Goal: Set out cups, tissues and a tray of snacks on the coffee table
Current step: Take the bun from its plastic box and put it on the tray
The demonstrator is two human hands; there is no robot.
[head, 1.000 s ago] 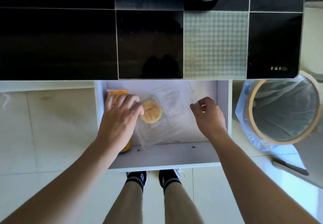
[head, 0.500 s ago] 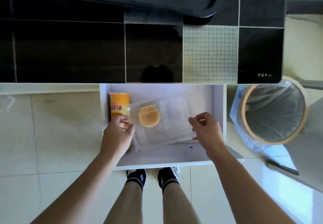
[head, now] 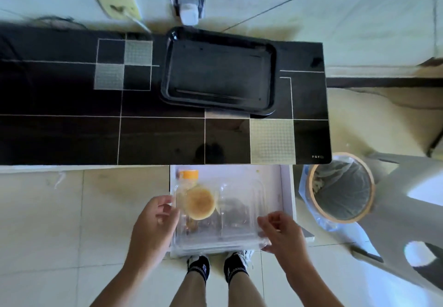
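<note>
Left hand (head: 153, 227) and right hand (head: 281, 233) pinch opposite edges of clear snack box (head: 220, 215), level over open drawer (head: 286, 187), likely keeping its bun (head: 200, 202) steady. Black tray (head: 219, 71) waits on tabletop (head: 60, 127).

Black tray (head: 219, 71) bare inside — bin (head: 341, 188) flanks drawer (head: 286, 187).

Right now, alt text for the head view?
Both hands, left hand and right hand, grip a clear plastic box with one round cake over an open white drawer. Beyond, an empty black tray sits on the dark table.
</note>
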